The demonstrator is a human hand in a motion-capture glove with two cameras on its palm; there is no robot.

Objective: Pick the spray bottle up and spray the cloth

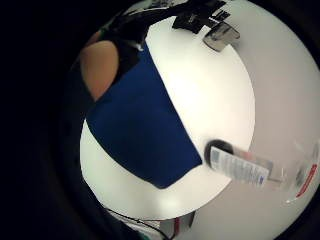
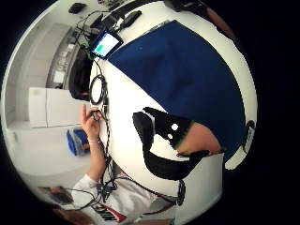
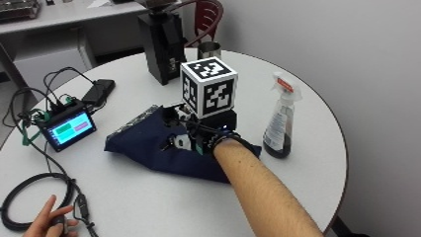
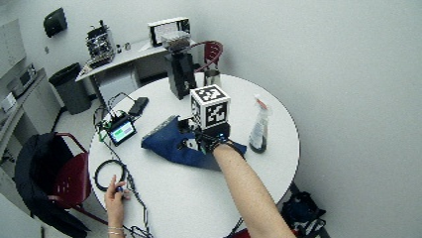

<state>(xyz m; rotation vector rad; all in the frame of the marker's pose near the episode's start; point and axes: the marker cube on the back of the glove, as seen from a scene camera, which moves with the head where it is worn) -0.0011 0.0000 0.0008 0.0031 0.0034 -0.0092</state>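
Note:
A dark blue cloth point(image 3: 141, 143) lies bunched on the round white table point(image 3: 164, 197). My gloved right hand point(image 3: 194, 137) hovers just above the cloth's right part, fingers relaxed and holding nothing. The spray bottle point(image 3: 279, 123), clear with dark liquid at its bottom and a white trigger head, stands upright to the right of the hand, a short gap away. In the little finger side palm view the bottle point(image 1: 240, 167) stands at the table's edge beside the cloth point(image 1: 140, 130). The thumb side palm view shows gloved fingers point(image 2: 150, 126) over bare table next to the cloth point(image 2: 187, 70).
A black grinder point(image 3: 161, 44) and a metal cup point(image 3: 209, 49) stand at the far side. A small screen device point(image 3: 65, 128) with cables point(image 3: 29, 197) sits at the left. The bare left hand point(image 3: 53, 219) rests near the front left edge.

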